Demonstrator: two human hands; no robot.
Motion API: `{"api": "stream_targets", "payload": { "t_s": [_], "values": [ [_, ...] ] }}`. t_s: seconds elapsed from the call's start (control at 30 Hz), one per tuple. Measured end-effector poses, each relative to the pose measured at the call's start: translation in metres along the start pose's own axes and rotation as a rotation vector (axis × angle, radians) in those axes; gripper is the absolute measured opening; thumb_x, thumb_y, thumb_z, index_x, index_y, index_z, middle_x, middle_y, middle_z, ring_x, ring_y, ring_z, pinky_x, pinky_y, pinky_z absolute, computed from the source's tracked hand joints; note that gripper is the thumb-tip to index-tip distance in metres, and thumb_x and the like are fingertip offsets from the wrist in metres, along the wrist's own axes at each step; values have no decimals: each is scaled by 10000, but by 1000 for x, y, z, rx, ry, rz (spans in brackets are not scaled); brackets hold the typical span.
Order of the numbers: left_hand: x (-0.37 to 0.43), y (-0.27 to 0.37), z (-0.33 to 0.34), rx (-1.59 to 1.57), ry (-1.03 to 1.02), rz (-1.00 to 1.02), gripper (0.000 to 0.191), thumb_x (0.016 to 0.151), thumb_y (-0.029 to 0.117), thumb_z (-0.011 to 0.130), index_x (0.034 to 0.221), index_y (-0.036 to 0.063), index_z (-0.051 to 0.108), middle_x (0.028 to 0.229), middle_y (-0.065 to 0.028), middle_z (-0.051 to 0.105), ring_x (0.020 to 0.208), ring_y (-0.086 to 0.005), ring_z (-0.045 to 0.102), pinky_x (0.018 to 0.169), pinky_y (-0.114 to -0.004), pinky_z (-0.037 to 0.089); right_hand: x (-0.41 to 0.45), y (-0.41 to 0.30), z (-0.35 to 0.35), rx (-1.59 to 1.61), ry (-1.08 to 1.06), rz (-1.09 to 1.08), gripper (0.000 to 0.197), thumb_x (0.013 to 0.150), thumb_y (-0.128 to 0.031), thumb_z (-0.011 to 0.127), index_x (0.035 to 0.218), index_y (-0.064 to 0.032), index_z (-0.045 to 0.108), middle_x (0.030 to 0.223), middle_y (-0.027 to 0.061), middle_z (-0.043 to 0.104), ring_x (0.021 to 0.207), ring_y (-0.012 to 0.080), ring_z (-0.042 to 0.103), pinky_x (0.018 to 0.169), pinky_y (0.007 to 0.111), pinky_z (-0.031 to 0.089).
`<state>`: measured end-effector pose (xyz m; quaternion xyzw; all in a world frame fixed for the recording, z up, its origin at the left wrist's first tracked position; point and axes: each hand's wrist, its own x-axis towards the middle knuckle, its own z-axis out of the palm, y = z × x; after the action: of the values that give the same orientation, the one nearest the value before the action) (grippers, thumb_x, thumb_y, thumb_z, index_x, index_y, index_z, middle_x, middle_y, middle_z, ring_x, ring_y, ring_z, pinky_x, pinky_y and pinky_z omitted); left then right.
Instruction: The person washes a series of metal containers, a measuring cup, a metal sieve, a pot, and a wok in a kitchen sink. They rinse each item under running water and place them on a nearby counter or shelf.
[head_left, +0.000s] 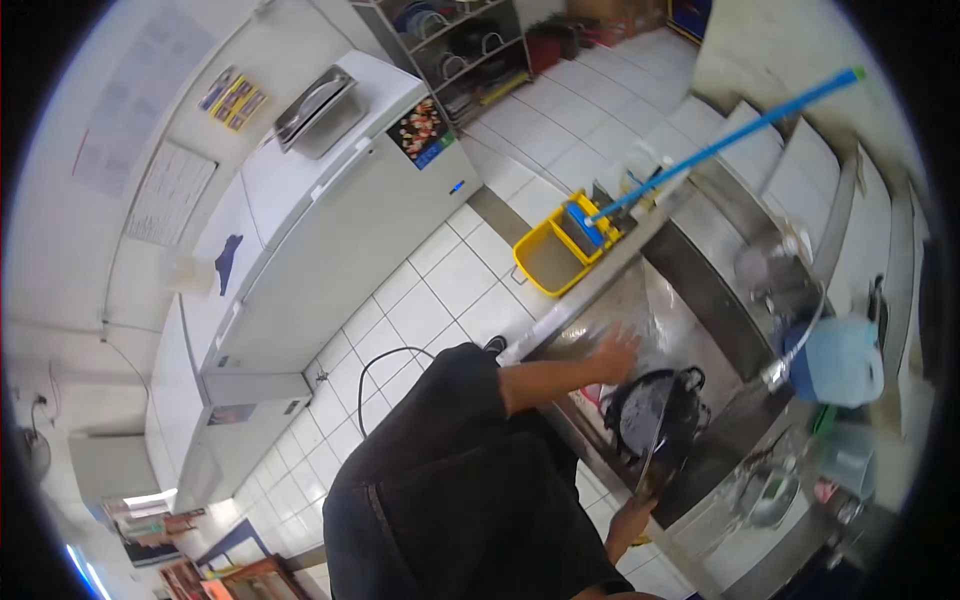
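My left hand (619, 355) is stretched over the steel sink basin (712, 337), blurred, with fingers apart and nothing seen in it. Near the lower edge of the basin, my right hand (631, 519) grips the handle end of a long thin metal utensil (660, 424), perhaps a knife; its blade points up and slightly right across the picture. Beneath the blade lies a dark round pan (637, 420) with loop handles, wet inside, together with other dark cookware whose shapes are hard to tell. A small part of a red item (592, 393) shows beside the pan.
A yellow mop bucket (551, 259) with a blue-handled mop (735, 142) stands beyond the basin's left wall. A blue jug (836, 360), a faucet hose (806, 341) and a clear plastic container (847, 457) are at the right. White chest freezers (352, 232) stand behind, across the tiled floor.
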<state>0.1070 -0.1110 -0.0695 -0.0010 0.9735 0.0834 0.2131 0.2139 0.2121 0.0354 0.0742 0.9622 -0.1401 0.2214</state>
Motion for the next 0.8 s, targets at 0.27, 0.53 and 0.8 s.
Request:
{"api": "stream_targets", "payload": {
  "t_s": [0.27,0.53,0.8],
  "values": [
    [-126,-133,6,-896,495,-189,257,920,283,537,948,66,671,1112,-174,652,1104,-337,611,921,-482,490,-26,-111,-79,585,-648,183,423,922,-482,664,1073,-102,557,587,14,494,435,157,469,399,306,378],
    [-315,-257,15,-2075,-38,-149,328,984,275,490,1123,12,630,1033,-111,695,948,-245,664,874,-415,529,-93,-345,9,643,-1159,47,433,981,-588,507,936,-161,561,533,-61,367,395,73,314,353,249,246],
    [-445,-366,-2,-2549,716,-506,497,1022,398,538,1323,3,504,1153,-137,650,1179,-243,584,1113,-395,379,-205,-614,247,129,-1584,-563,627,1040,-592,288,739,-82,492,529,30,467,386,158,474,383,324,407]
  ]
}}
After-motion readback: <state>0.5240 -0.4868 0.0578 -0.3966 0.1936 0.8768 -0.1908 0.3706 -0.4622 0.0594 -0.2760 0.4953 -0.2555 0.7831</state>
